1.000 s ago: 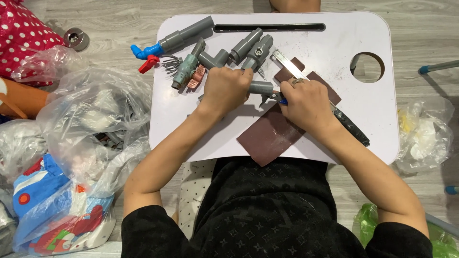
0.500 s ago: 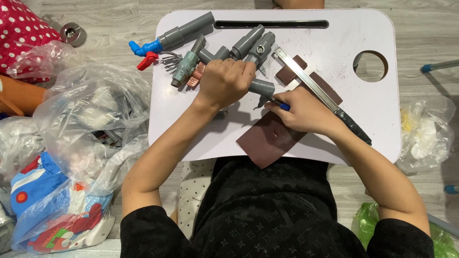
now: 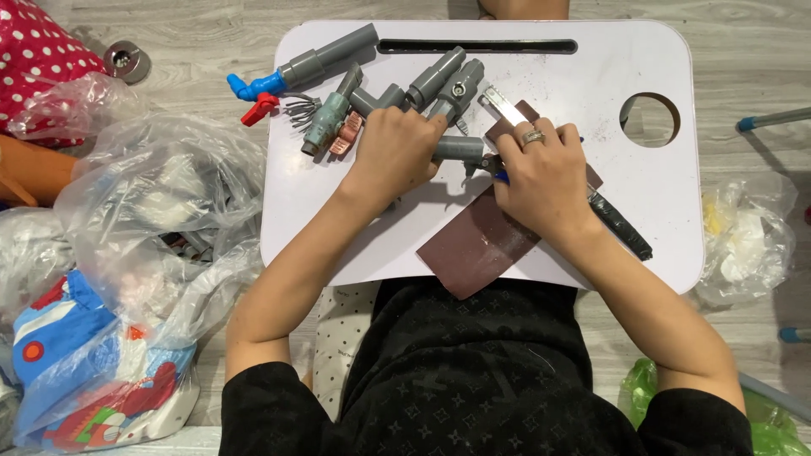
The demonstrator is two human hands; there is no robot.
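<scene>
Right hand moved up onto blade and sandpaper, closed on blue-handled tool. Left hand gripping grey pipe on tray.

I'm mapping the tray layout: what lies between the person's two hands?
In the head view, a short grey pipe piece spans the gap from the left hand to the right hand, above the brown sandpaper sheet.

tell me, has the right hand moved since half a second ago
Yes. The right hand has shifted up the tray, toward its round hole; it now covers more of the flat blade.
</scene>
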